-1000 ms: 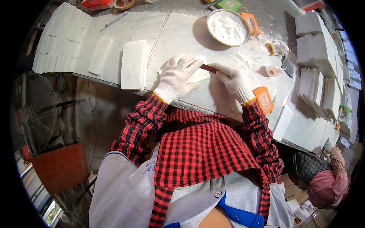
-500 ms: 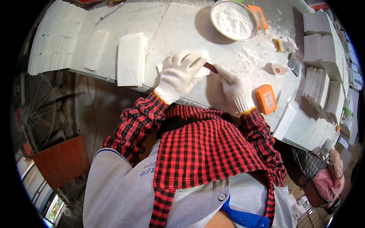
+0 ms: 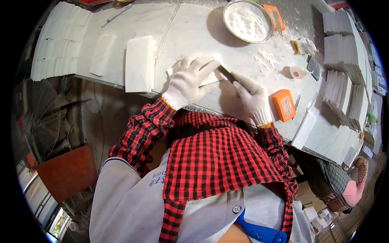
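Now the left hand [image 3: 189, 79], in a white knit glove, lies flat with its fingers spread on a small white tile [image 3: 210, 77] that rests on the marble worktop [image 3: 190, 28]. The right hand [image 3: 252, 97], gloved the same way, is just beside it and is closed around a thin dark tool [image 3: 227, 75], whose tip reaches the tile's edge under the left fingers. I cannot tell what kind of tool it is.

Beyond the right hand, further from the person, stands a round metal bowl [image 3: 248, 21] filled with white powder. Between the bowl and this hand some loose powder [image 3: 267, 56] is scattered on the worktop. To the outer side of the right hand lies an orange rectangular block [image 3: 284, 105], and past it a small white bottle [image 3: 298, 73] lies on its side. Further out stand rows of white tiles [image 3: 344, 93] on edge.

To the outer side of the left hand lies a larger white slab [image 3: 138, 64], near the worktop's front edge.
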Motion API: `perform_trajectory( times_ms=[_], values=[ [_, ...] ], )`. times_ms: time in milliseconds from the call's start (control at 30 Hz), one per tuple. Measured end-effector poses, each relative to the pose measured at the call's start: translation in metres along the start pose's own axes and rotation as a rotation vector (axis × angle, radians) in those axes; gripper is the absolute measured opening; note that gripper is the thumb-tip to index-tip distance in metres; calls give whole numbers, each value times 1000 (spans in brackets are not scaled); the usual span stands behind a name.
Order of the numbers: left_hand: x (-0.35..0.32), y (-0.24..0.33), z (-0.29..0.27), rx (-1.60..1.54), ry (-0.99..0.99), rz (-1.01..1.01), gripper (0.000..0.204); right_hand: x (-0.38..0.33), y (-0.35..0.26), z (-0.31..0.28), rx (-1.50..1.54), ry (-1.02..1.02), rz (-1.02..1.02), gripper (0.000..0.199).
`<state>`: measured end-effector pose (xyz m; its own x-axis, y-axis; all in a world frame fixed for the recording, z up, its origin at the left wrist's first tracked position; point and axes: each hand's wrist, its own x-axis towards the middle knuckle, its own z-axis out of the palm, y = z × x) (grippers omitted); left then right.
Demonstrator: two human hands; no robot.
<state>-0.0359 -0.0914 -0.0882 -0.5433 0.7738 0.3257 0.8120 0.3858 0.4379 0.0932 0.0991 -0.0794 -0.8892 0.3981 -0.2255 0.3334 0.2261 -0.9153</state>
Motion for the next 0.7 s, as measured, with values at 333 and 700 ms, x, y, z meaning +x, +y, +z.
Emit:
perform_trajectory(
  times_ms=[333,700],
  values=[
    [22,29,4,-341,218,-565,73,-28,-40,-6,150,-9,157,33],
    [-15,37,11,199,-133,-144,79,-32,2,-48,118,293,139,37]
  ],
)
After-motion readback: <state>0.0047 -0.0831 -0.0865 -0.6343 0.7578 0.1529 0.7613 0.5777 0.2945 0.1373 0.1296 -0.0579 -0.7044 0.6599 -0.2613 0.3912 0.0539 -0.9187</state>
